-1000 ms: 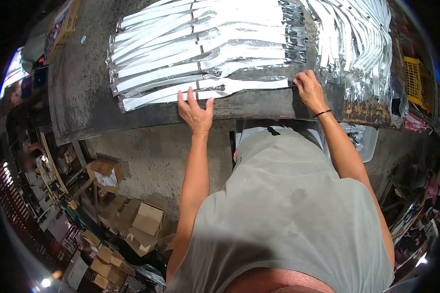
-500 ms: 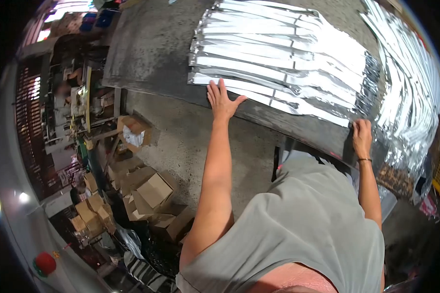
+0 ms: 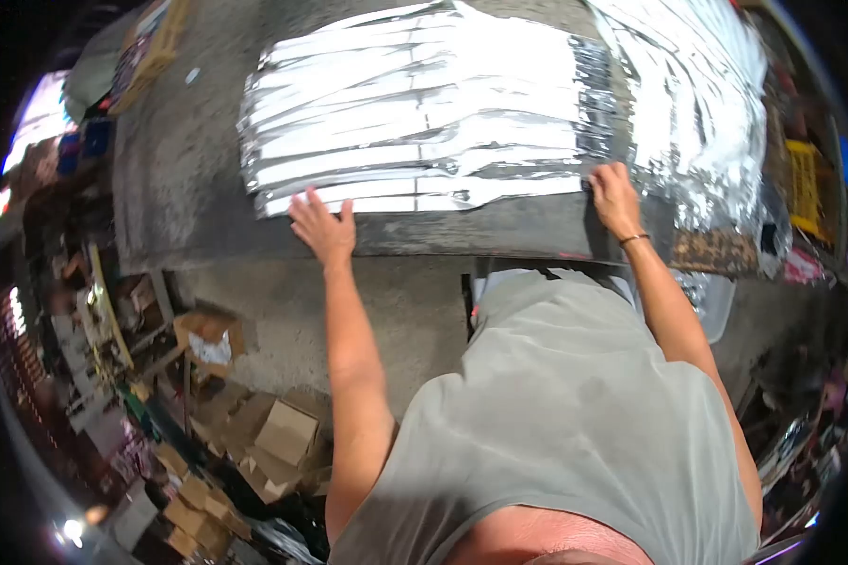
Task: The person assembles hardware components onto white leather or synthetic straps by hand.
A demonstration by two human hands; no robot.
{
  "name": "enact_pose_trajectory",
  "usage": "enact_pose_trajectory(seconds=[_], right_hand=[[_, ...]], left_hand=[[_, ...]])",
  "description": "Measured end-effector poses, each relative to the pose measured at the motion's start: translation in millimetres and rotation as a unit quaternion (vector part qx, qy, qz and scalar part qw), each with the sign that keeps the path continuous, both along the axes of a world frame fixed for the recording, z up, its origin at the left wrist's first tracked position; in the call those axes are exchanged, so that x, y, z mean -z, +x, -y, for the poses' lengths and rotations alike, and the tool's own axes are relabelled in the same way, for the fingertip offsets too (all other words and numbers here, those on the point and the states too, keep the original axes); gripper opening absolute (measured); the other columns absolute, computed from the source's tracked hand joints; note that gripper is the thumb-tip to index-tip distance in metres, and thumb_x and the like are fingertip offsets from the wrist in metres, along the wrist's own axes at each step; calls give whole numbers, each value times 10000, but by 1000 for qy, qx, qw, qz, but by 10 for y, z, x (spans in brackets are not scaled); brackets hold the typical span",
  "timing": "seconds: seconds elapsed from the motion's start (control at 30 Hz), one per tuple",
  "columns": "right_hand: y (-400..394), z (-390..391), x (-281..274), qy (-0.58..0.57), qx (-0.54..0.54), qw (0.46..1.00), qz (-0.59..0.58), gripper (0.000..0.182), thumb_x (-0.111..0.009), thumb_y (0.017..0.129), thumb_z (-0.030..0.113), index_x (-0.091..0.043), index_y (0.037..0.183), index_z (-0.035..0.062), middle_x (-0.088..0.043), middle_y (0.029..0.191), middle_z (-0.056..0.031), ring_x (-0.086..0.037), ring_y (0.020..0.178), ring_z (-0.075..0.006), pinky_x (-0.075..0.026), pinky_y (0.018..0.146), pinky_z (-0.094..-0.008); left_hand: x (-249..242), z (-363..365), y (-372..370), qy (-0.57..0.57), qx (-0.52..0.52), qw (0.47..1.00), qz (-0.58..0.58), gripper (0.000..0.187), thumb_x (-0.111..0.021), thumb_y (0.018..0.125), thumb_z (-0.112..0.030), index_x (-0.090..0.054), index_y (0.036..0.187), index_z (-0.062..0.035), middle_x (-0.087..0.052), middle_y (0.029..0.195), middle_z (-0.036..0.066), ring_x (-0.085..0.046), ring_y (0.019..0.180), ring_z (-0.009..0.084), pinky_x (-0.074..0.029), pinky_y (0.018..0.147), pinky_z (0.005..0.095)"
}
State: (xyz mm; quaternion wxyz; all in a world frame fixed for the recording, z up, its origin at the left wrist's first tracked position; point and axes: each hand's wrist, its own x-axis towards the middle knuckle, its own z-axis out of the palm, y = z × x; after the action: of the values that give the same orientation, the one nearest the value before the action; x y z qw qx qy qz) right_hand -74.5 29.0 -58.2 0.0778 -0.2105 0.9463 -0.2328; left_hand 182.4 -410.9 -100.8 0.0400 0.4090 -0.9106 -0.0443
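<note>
Long white strips in clear, shiny wrapping (image 3: 349, 113) lie side by side in an overlapping row on the dark table (image 3: 396, 234). My left hand (image 3: 325, 228) is open, its spread fingertips at the left part of the strip nearest the table's front edge. At the right end of that same strip, my right hand (image 3: 615, 200) has its fingers pinched together on the strip's wrapped end. A second heap of wrapped white strips (image 3: 697, 104) fans out on the table to the right of the row.
Open cardboard boxes (image 3: 287, 433) stand on the floor at the lower left, and another box (image 3: 209, 341) sits below the table's left part. A yellow crate (image 3: 805, 188) is at the far right. A clear plastic bin (image 3: 721, 306) shows under the table's right end.
The view has turned and shifted, so the table and strips appear further left and more level. Both hands remain at the front strip, the left one still spread and the right one still closed.
</note>
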Motion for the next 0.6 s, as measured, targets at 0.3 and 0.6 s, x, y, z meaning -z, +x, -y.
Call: enact_pose_trajectory(seconds=[0.3,0.6], right_hand=[[145,-309,-299,-82,15,997,-7,206,-614,876,161,-594,1069,93,-569,1045,-150,-610,874,-377,-498,744,-446],[670,-1533,-316,10,213,963,164,165,-625,882,214,-638,877,49,-615,859,-148,-591,770,-333,-472,673,-390]], left_hand=[[114,-307,21,-43,-150,986,-65,795,-513,913,-510,-190,1492,-72,-93,1536,262,-103,1419,439,-146,1119,562],[361,-565,67,65,-366,887,-275,889,-498,931,-452,-60,1449,122,69,1517,330,-52,1432,417,-92,1167,438]])
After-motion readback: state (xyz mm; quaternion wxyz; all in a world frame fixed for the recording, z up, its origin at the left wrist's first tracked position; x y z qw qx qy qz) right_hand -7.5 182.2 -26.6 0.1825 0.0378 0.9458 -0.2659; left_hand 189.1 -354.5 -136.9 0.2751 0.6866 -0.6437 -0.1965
